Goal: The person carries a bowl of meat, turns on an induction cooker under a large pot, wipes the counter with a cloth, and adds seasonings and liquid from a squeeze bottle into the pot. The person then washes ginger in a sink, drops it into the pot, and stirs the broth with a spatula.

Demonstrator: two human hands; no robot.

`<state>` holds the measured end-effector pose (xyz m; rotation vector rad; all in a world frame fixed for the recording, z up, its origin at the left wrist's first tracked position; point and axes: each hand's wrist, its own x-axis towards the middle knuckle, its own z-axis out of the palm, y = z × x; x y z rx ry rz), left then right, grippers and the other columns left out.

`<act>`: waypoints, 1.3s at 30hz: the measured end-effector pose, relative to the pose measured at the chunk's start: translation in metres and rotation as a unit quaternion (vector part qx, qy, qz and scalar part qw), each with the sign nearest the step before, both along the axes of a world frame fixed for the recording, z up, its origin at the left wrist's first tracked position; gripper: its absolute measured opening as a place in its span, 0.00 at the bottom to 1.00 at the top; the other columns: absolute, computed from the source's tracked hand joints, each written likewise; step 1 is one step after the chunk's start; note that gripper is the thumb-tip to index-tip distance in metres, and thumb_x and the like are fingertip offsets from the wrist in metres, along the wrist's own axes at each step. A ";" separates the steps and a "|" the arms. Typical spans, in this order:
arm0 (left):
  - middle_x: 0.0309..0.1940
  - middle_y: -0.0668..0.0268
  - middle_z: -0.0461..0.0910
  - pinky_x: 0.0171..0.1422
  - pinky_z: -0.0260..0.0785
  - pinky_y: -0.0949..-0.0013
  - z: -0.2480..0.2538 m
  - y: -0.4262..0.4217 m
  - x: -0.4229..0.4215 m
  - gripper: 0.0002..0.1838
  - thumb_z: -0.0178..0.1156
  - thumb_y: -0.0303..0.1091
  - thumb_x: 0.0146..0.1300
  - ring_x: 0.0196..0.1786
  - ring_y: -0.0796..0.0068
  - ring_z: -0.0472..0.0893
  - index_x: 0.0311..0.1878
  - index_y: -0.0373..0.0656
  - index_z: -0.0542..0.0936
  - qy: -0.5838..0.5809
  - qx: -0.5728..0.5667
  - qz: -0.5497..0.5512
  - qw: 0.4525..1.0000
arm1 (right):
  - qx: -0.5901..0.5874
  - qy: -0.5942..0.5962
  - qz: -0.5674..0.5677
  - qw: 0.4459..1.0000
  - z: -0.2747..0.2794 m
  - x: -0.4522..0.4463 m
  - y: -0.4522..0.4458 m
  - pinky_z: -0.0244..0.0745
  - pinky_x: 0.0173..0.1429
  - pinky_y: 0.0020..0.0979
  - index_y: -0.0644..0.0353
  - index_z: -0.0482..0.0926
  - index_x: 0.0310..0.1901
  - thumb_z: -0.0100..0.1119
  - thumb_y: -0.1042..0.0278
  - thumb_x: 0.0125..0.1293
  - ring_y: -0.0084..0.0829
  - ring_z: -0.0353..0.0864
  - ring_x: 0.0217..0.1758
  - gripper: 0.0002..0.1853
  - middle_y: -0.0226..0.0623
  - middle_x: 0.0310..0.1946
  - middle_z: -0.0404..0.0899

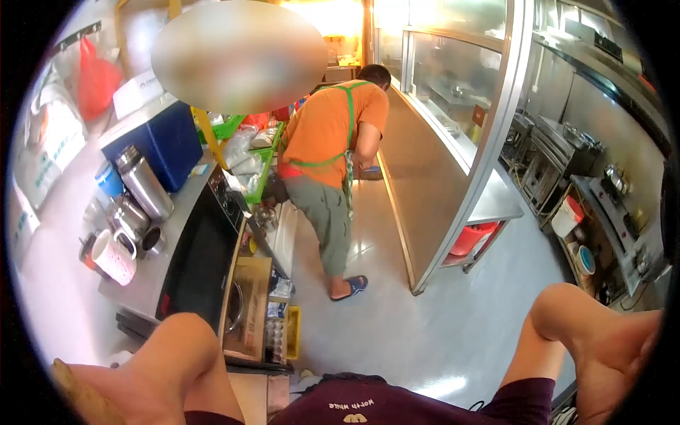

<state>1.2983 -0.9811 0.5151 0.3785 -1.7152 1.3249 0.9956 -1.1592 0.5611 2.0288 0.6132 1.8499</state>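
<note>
Both my arms are bent up close to the camera. My left forearm [159, 358] runs off at the lower left, where a yellowish patch shows at the edge that I cannot make out. At the lower right, my right forearm [598, 340] leaves the picture the same way. Neither hand's fingers show, so what they touch is hidden. Below me is my dark maroon shirt [354, 400] with white lettering. Closest to my left arm stands a metal counter [134, 287] bearing a patterned mug [113, 258], a steel flask [145, 184] and a steel pitcher [127, 216].
Ahead, a person in an orange shirt [329, 131] bends over in the aisle beside a partition [418, 170]. Green crates [263, 173] line the left. An open carton [248, 304] and egg tray [275, 340] sit low. A stove counter [609, 227] stands right; a red tub [471, 239] is under a table.
</note>
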 end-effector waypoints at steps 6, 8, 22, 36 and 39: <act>0.20 0.65 0.68 0.21 0.55 0.75 0.008 -0.001 -0.007 0.10 0.44 0.31 0.58 0.19 0.79 0.63 0.28 0.36 0.71 -0.018 -0.023 -0.011 1.000 | -0.026 -0.010 0.002 1.000 0.009 -0.011 0.006 0.67 0.35 0.29 0.60 0.71 0.34 0.39 0.57 0.63 0.27 0.68 0.28 0.15 0.35 0.28 0.70; 0.20 0.65 0.68 0.21 0.55 0.75 0.009 0.002 -0.011 0.10 0.44 0.31 0.58 0.19 0.79 0.63 0.28 0.37 0.71 -0.024 -0.021 -0.018 0.999 | -0.026 -0.016 0.003 1.000 0.009 -0.021 0.007 0.67 0.35 0.28 0.59 0.71 0.34 0.39 0.56 0.64 0.26 0.67 0.28 0.15 0.35 0.28 0.70; 0.20 0.67 0.67 0.21 0.54 0.76 0.007 -0.073 0.001 0.10 0.43 0.32 0.60 0.19 0.80 0.63 0.28 0.37 0.71 -0.052 -0.009 -0.065 0.997 | 0.018 0.002 -0.018 1.000 -0.015 -0.001 -0.049 0.67 0.31 0.26 0.56 0.69 0.34 0.36 0.55 0.64 0.22 0.65 0.24 0.15 0.30 0.26 0.68; 0.20 0.68 0.66 0.21 0.54 0.77 -0.018 -0.212 0.133 0.11 0.41 0.32 0.61 0.20 0.81 0.63 0.29 0.38 0.71 -0.050 -0.030 -0.086 0.995 | 0.019 0.015 -0.030 0.999 -0.011 0.127 -0.190 0.67 0.28 0.24 0.52 0.68 0.33 0.34 0.53 0.65 0.19 0.64 0.21 0.14 0.26 0.25 0.66; 0.20 0.68 0.66 0.21 0.54 0.77 -0.014 -0.254 0.164 0.11 0.41 0.32 0.61 0.20 0.81 0.63 0.29 0.38 0.71 -0.059 -0.011 -0.103 0.993 | 0.033 0.000 -0.046 0.998 -0.013 0.156 -0.220 0.67 0.28 0.24 0.51 0.67 0.33 0.34 0.53 0.65 0.18 0.63 0.20 0.14 0.25 0.24 0.65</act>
